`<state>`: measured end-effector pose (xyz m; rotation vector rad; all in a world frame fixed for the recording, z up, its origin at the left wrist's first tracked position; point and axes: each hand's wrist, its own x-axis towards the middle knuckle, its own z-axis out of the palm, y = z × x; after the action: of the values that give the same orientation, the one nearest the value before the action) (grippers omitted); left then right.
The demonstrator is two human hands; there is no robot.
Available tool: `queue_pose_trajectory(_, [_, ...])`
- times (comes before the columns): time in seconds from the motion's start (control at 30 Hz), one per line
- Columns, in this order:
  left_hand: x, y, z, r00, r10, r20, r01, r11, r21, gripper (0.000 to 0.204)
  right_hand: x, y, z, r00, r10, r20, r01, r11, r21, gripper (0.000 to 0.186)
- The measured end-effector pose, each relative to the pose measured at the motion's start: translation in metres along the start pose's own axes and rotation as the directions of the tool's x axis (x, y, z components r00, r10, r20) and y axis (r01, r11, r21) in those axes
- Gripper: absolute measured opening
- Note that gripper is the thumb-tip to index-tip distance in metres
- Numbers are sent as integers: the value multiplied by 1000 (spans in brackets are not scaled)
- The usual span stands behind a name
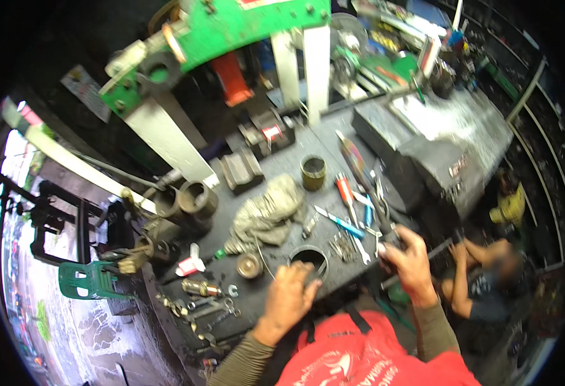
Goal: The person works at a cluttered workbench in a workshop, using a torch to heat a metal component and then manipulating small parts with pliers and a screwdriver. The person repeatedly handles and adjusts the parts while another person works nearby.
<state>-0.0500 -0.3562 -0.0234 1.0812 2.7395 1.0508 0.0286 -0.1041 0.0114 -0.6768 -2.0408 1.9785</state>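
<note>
My left hand (289, 297) is at the near side of an open-topped metal cylinder (320, 258) by the bench's front edge. Its fingers lie over the left rim and its thumb rests on the near side. Off to the right, my right hand (412, 264) is closed, thumb against fingers, around a dark hand tool (389, 237) whose exact kind is blurred. Beside that hand lie an open-end wrench (362, 249), a blue-handled tool (340, 222), a red-handled screwdriver (345, 191) and a pile of small metal pieces (342, 248).
A crumpled grey rag (269, 209), a round metal part (249, 265), several wrenches (215, 310) and a metal cup (313, 172) sit on the dark bench. A green press frame (250, 32) rises behind. Another person (482, 283) sits low at right.
</note>
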Motion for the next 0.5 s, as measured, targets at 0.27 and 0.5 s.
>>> queue_pose_trajectory(0.27, [-12,-20,85,943,-312,116,282,934,218,20,-36,-20,-78,998,-56,-4,56,997,47,18])
queue_pose_trajectory(0.5, [27,62,44,862,-232,-450,297,952,79,13,-38,-48,-207,983,-186,15,186,976,-112,32])
